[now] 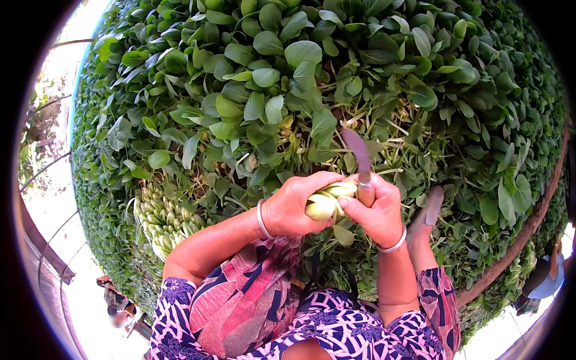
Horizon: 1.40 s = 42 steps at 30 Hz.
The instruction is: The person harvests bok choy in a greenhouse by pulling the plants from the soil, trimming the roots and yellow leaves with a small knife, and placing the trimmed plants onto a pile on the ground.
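Observation:
My left hand (299, 204) is closed around a small bunch of leafy greens, their pale green stem bases (325, 204) facing my right hand. In my right hand (378, 207) is a curved sickle-like knife (357, 146), its wooden handle held against the palm and its blade pointing away from me. The right thumb presses on the stems, close beside the left fingers. Many cut greens (168, 218) lie piled to the left of my left forearm, stem bases showing. Cut stalks and loose leaves (382, 139) cover the ground beyond my hands.
Dense standing leafy greens (265, 58) spread ahead and to both sides. My shoe (434, 207) rests among leaves at the right. A brown curved ridge or pipe (517, 247) runs along the right. Other people (546, 274) are at the lower right and lower left edges. Thin hoops arch at left.

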{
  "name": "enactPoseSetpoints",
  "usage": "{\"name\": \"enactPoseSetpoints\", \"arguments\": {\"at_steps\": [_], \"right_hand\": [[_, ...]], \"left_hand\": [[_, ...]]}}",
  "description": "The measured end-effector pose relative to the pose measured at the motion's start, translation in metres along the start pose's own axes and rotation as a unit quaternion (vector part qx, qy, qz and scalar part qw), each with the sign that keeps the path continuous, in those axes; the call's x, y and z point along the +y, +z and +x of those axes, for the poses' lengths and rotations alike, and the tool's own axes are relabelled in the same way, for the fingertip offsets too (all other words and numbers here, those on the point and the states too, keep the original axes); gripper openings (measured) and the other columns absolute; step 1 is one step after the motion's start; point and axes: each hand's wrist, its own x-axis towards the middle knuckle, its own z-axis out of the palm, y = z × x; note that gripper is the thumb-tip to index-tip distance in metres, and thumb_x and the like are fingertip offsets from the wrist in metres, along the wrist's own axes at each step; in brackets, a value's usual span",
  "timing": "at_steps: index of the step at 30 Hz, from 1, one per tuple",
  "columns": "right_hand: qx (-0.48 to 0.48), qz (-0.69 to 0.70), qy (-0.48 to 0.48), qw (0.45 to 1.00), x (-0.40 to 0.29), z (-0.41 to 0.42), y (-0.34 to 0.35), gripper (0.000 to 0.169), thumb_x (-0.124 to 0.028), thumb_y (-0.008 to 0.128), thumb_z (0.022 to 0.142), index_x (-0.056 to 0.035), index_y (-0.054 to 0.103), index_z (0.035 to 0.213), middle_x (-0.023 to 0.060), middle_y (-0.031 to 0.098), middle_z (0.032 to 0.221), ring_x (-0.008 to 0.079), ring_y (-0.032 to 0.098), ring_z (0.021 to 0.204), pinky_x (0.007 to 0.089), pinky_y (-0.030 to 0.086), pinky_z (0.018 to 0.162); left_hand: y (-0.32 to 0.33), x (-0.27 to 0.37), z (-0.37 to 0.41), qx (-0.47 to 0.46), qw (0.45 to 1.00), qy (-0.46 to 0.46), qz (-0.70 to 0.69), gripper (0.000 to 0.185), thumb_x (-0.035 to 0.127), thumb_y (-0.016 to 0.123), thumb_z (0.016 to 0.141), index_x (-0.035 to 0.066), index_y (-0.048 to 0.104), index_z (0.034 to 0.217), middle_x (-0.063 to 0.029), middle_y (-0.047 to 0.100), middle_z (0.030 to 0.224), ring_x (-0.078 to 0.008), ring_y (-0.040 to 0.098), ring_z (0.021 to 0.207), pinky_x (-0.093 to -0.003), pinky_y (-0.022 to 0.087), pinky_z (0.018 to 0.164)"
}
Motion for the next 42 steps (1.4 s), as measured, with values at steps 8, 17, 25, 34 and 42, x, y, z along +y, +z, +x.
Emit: {"name": "enactPoseSetpoints", "arguments": {"at_steps": [8,17,25,34,42], "right_hand": [[0.081,-0.341,-0.033,0.936,0.053,0.087,-0.004,0.03,-0.03,0.065,0.088,-0.0009,0.058,0.09,0.0148,0.062,0.07,0.0312,0.062,0.067,0.0422,0.049,0.064],[0.155,-0.409,0.001,0.899,0.061,0.151,-0.005,0.032,-0.031,0.064,0.085,0.0002,0.06,0.088,0.0215,0.067,0.081,0.0425,0.063,0.081,0.0479,0.049,0.072],[0.171,-0.327,0.067,0.927,0.093,0.166,-0.036,0.034,-0.028,0.065,0.085,0.0048,0.063,0.091,0.023,0.065,0.079,0.0408,0.061,0.075,0.0434,0.047,0.07],[0.081,-0.364,-0.001,0.928,0.06,0.143,0.012,0.033,-0.03,0.065,0.085,0.0026,0.062,0.085,0.0242,0.064,0.078,0.0414,0.062,0.075,0.0457,0.048,0.07],[0.086,-0.393,0.081,0.912,0.076,0.176,0.027,0.038,-0.033,0.061,0.088,0.0046,0.065,0.093,0.0279,0.066,0.091,0.0448,0.062,0.089,0.0476,0.048,0.08]], "left_hand": [[-0.05,0.002,0.029,0.041,0.882,-0.031,0.469,0.045,0.011,0.073,0.066,0.004,0.057,0.108,-0.0138,0.061,0.096,-0.0355,0.063,0.079,-0.0432,0.05,0.07],[-0.095,-0.04,0.061,0.034,0.786,-0.036,0.616,0.034,0.005,0.067,0.06,0.004,0.057,0.093,-0.0144,0.052,0.138,-0.0284,0.068,0.073,-0.0384,0.054,0.067],[-0.125,-0.091,0.035,0.052,0.785,-0.073,0.614,0.043,0.005,0.069,0.06,0.006,0.059,0.101,-0.008,0.06,0.122,-0.0302,0.064,0.082,-0.0412,0.052,0.071],[-0.13,-0.109,0.018,0.122,0.791,-0.011,0.599,0.048,0.007,0.07,0.059,0.012,0.064,0.106,-0.0037,0.063,0.121,-0.0217,0.064,0.097,-0.0373,0.051,0.08],[-0.138,-0.115,0.018,0.118,0.806,-0.028,0.579,0.059,0.006,0.069,0.061,0.014,0.062,0.118,-0.0047,0.063,0.11,-0.0261,0.062,0.097,-0.0399,0.05,0.08]]}}
